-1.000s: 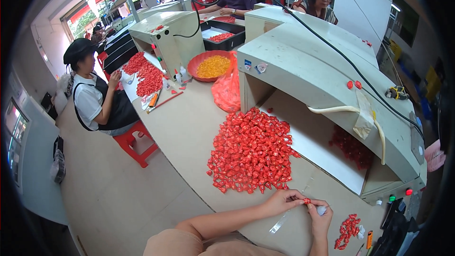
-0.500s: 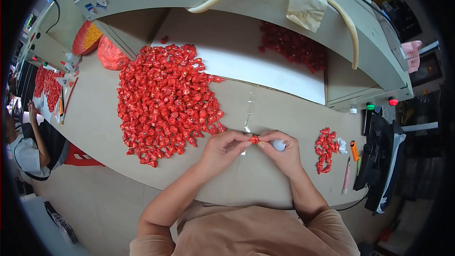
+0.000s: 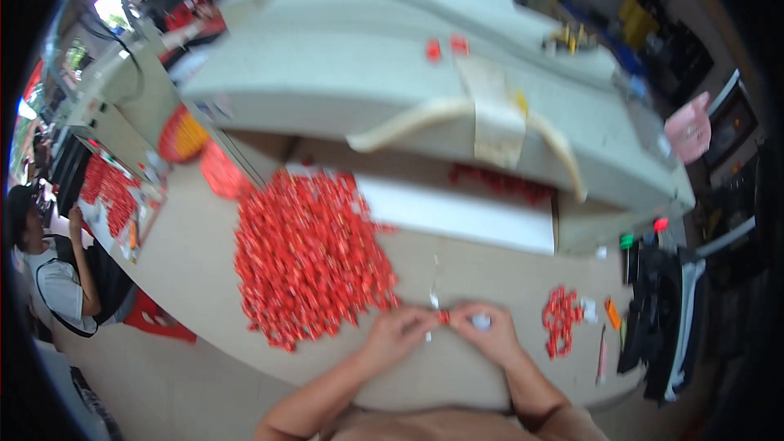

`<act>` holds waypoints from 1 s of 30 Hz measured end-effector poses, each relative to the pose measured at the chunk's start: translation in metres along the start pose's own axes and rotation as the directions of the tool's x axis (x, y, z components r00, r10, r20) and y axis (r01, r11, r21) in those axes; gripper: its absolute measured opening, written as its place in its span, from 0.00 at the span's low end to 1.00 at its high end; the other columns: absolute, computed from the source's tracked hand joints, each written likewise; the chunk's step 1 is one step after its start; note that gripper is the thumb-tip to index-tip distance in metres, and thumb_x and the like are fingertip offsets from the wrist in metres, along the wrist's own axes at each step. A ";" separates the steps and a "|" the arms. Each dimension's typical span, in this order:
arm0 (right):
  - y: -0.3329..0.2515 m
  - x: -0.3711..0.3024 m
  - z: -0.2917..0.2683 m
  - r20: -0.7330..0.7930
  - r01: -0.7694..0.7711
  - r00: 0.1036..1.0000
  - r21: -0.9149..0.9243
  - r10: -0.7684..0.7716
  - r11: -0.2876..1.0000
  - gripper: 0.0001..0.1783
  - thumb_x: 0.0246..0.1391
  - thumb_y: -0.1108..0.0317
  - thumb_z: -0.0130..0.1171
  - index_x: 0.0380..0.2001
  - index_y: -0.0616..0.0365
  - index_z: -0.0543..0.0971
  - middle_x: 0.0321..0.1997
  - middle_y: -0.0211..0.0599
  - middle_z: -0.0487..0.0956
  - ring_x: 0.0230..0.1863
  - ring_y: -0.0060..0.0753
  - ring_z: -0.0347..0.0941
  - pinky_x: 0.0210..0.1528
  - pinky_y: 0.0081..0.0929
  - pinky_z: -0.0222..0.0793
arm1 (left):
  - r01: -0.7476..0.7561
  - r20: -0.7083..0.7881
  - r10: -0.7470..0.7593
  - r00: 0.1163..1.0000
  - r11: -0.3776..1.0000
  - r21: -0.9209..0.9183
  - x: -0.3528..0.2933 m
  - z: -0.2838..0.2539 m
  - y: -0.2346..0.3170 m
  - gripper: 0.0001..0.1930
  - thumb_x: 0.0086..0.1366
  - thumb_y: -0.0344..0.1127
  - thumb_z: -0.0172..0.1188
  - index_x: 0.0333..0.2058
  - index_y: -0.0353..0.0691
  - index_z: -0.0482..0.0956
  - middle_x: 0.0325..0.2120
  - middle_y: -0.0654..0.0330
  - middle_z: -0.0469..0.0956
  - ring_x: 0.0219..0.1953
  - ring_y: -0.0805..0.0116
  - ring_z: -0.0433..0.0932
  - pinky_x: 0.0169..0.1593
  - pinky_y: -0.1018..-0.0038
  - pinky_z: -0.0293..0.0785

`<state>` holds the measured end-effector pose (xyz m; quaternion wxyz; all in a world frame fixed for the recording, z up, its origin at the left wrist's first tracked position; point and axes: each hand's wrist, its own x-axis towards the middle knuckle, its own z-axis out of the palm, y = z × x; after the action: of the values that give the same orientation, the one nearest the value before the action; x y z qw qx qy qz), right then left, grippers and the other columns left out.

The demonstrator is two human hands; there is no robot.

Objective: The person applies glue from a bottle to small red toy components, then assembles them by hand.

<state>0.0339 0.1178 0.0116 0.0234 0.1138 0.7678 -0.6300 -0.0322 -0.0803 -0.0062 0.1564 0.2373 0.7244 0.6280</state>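
Note:
Between the fingertips of both hands is a small glossy red piece [image 3: 443, 317], too blurred to make out in detail. My left hand [image 3: 397, 338] pinches its left end, and my right hand [image 3: 490, 335] pinches the right. A pale, rounded object [image 3: 481, 322] shows in my right hand, partly covered by the fingers; its kind is unclear. Left of my hands lies a large heap of small red pieces [image 3: 306, 265]. A strip of clear tape [image 3: 434, 282] runs along the table just beyond my fingers. Several more red pieces [image 3: 561, 320] lie in a small group to the right.
A pale cabinet [image 3: 327, 73] with an open front spans the table's [image 3: 400, 384] far side, a curved cream tube [image 3: 408, 124] taped onto it. An orange-handled tool [image 3: 612, 313] and a pink pen-like tool [image 3: 602, 355] lie at right. Another person [image 3: 61, 278] sits at far left.
The whole view has tilted upward and blurred, so the table and my hands sit lower and more of the cabinet top shows. Both hands keep hold of the red piece.

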 end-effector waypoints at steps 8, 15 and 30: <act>0.003 -0.017 0.001 -0.034 0.088 0.996 0.134 -0.084 0.987 0.05 0.49 0.77 0.66 0.32 0.64 0.83 0.34 0.34 0.83 0.36 0.19 0.75 0.43 0.19 0.71 | -0.025 0.027 0.031 0.999 0.980 -0.199 -0.015 0.020 -0.029 0.08 0.65 0.33 0.61 0.41 0.37 0.81 0.29 0.65 0.79 0.29 0.83 0.73 0.32 0.83 0.71; -0.005 -0.007 0.003 -0.039 0.091 0.996 0.157 -0.086 0.983 0.05 0.49 0.77 0.66 0.31 0.66 0.82 0.32 0.33 0.82 0.33 0.18 0.75 0.38 0.16 0.72 | 0.008 0.057 0.004 0.998 0.977 -0.215 -0.006 0.014 -0.025 0.09 0.67 0.31 0.59 0.42 0.34 0.79 0.33 0.66 0.80 0.35 0.84 0.75 0.38 0.84 0.74; -0.009 -0.012 0.001 0.028 0.128 0.991 0.120 -0.133 0.984 0.14 0.57 0.64 0.58 0.40 0.64 0.78 0.35 0.35 0.80 0.36 0.28 0.74 0.39 0.27 0.69 | 0.043 0.013 -0.041 0.999 0.988 -0.149 -0.011 0.013 0.006 0.09 0.64 0.32 0.62 0.40 0.33 0.81 0.33 0.60 0.82 0.37 0.75 0.78 0.41 0.77 0.75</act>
<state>0.0438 0.1137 0.0220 -0.0107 0.0530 0.7345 -0.6764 -0.0156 -0.0746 -0.0035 0.1903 0.2126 0.6795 0.6759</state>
